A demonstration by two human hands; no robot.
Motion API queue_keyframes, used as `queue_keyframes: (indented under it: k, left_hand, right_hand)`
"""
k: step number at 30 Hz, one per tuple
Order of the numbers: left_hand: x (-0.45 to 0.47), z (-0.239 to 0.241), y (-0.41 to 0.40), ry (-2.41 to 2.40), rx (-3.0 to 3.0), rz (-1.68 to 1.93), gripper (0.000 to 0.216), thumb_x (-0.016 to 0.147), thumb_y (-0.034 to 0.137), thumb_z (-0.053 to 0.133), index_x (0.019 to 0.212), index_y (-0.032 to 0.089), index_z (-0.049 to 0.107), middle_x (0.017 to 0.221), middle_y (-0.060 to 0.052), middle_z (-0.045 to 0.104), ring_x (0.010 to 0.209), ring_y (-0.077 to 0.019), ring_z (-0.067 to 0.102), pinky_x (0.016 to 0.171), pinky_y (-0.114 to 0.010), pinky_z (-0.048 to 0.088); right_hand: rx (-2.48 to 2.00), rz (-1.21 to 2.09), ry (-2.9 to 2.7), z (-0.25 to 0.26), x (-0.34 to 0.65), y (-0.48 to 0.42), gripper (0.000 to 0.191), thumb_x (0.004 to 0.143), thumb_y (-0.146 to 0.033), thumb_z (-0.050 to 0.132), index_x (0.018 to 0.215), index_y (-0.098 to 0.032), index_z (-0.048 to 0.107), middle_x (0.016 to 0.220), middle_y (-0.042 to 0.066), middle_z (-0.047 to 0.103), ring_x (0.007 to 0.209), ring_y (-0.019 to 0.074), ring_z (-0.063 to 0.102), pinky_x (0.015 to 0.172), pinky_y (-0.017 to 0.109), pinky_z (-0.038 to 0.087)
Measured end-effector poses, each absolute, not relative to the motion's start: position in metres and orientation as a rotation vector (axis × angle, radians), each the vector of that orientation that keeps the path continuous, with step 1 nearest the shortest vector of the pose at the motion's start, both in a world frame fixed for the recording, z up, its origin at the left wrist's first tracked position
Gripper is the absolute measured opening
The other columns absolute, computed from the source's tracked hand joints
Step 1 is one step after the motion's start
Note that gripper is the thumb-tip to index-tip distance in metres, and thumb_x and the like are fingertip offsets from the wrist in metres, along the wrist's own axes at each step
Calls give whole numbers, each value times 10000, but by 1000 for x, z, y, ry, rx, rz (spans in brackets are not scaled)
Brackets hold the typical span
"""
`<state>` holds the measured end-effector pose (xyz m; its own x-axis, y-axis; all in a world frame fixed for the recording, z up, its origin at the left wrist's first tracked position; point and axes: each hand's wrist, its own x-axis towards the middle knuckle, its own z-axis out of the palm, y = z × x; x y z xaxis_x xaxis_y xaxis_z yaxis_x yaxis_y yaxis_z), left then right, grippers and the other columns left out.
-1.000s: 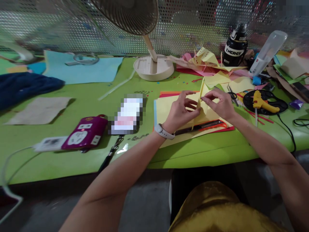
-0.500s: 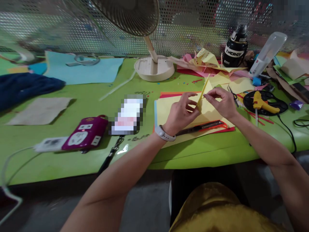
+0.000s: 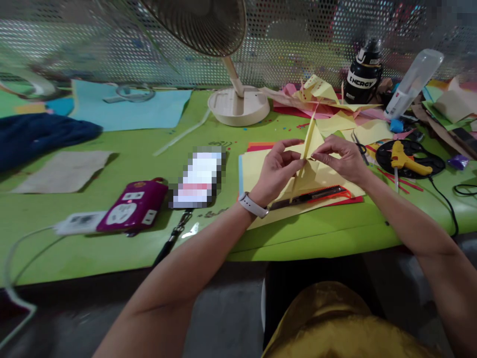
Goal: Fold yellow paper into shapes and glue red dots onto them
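Both hands pinch a folded yellow paper piece (image 3: 310, 139) that stands up between them above a stack of yellow and red sheets (image 3: 257, 166). My left hand (image 3: 278, 171), with a white band on its wrist, grips the piece's left side. My right hand (image 3: 341, 158) grips its right side, fingers pressed together. A dark utility knife (image 3: 309, 195) lies on the stack just below my hands.
A fan base (image 3: 238, 105) stands behind the stack. At right lie scissors (image 3: 359, 146), a yellow glue gun (image 3: 408, 158) on a black tray, a black bottle (image 3: 363, 74) and paper scraps. A purple power strip (image 3: 130, 211) and a blurred card lie at left.
The yellow piece has been turned and raised between my hands, its pointed tip now sticking up higher. My fingers have shifted closer together on it.
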<state>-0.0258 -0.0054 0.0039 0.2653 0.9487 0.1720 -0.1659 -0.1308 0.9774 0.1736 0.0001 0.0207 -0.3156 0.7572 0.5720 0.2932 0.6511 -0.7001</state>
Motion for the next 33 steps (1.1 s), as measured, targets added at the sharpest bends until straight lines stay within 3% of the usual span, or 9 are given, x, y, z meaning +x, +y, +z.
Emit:
queue_keyframes:
  k: [6, 12, 21, 29, 33]
  left_hand:
    - [-25, 3, -6, 804, 1299, 1177, 427, 755, 293, 760, 1134, 199, 588, 802, 20, 667, 673, -117, 662, 531, -194, 524]
    - [-24, 0, -4, 773, 1317, 1194, 499, 781, 324, 790, 1197, 203, 543, 799, 21, 702, 719, -128, 702, 587, -213, 577]
    - [-21, -1, -7, 765, 1266, 1179, 568, 733, 364, 846, 1183, 206, 539, 812, 19, 731, 716, -127, 713, 611, -229, 606]
    - [-19, 3, -11, 781, 1219, 1160, 545, 696, 349, 869, 1100, 206, 532, 750, 43, 685, 719, -132, 705, 617, -236, 606]
    - [-18, 2, -11, 803, 1225, 1147, 578, 662, 311, 897, 1087, 201, 522, 690, 77, 650, 649, -111, 679, 641, -239, 592]
  right_hand:
    - [-747, 585, -1920, 21, 174, 0, 133, 878, -366, 741, 808, -253, 735, 809, -7, 692, 794, 142, 625, 775, 324, 533]
    - [-804, 646, -1773, 20, 168, -2, 129, 877, -330, 724, 818, -217, 700, 829, 4, 690, 779, 133, 645, 725, 305, 549]
    - [-973, 859, -1606, 18, 162, -4, 305, 813, -470, 759, 848, -194, 633, 813, 2, 674, 774, 138, 653, 792, 340, 571]
    - [-1013, 824, -1565, 14, 156, -8, 328, 814, -398, 767, 1026, -226, 586, 1027, 27, 682, 898, 151, 652, 851, 346, 574]
    - [-1003, 859, -1576, 10, 156, -8, 336, 824, -386, 750, 1065, -224, 581, 1035, 31, 684, 914, 158, 659, 851, 344, 575]
